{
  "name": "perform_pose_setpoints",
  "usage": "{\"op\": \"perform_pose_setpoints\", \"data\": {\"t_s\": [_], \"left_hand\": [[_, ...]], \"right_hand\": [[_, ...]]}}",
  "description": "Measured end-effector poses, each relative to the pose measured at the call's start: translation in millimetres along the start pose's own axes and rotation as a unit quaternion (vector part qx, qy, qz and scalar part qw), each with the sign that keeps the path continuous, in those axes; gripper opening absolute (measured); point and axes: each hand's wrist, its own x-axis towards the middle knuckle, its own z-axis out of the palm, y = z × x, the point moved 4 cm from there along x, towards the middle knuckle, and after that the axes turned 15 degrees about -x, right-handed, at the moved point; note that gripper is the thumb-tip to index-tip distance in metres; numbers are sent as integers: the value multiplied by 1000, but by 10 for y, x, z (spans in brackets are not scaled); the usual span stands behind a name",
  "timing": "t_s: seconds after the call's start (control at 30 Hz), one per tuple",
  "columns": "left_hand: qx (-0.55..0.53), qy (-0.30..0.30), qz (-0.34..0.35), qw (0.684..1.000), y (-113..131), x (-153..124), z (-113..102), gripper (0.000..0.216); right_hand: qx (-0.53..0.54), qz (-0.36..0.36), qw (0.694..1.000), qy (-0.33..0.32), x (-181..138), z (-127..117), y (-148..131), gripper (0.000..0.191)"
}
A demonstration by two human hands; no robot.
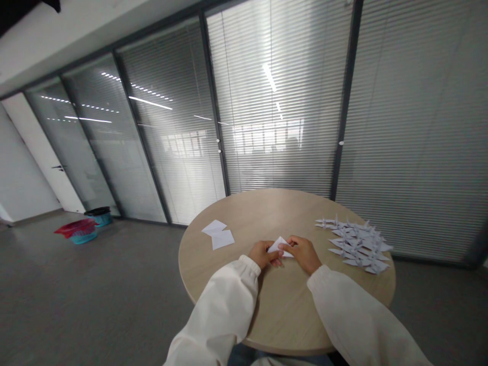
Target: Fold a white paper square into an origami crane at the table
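A white sheet of paper folded into a triangle [279, 245] lies near the middle of the round wooden table [274, 305]. My left hand [262, 254] pinches its left side with closed fingers. My right hand [302, 252] presses and grips its right side, fingers curled. Both arms wear cream sleeves. Two flat white paper squares [218, 234] lie to the left of my hands. A heap of several folded white paper cranes [356, 244] lies to the right.
Glass walls with closed blinds [274, 101] stand behind the table. On the grey floor at far left are a teal basket with a red cloth [78, 231] and a dark-lined bin [99, 214].
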Motion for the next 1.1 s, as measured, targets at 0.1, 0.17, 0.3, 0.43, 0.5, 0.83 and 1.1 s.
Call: {"op": "perform_pose_setpoints", "data": {"t_s": [0.1, 0.17, 0.3, 0.43, 0.5, 0.83, 1.1], "left_hand": [[4, 2, -1, 1000, 6, -5, 1, 34], [2, 1, -2, 1000, 12, -9, 5, 34], [5, -1, -3, 1000, 27, -18, 13, 36], [9, -2, -8, 1000, 31, -26, 15, 38], [14, -5, -13, 1000, 34, -32, 18, 39], [40, -7, -16, 999, 42, -47, 13, 40], [38, -28, -26, 999, -5, -44, 26, 41]], "right_hand": [[-4, 1, 1000, -5, 0, 11, 7, 23], [-12, -1, 1000, -3, 3, 19, 17, 23], [-12, -11, 1000, -7, 1, 27, 11, 25], [-21, -14, 1000, -10, -16, 5, -26, 26], [-31, -17, 999, -9, -23, -4, -40, 27], [2, -42, 999, -22, -12, 19, -37, 26], [43, -24, 998, -39, 1, 44, -1, 28]]}}
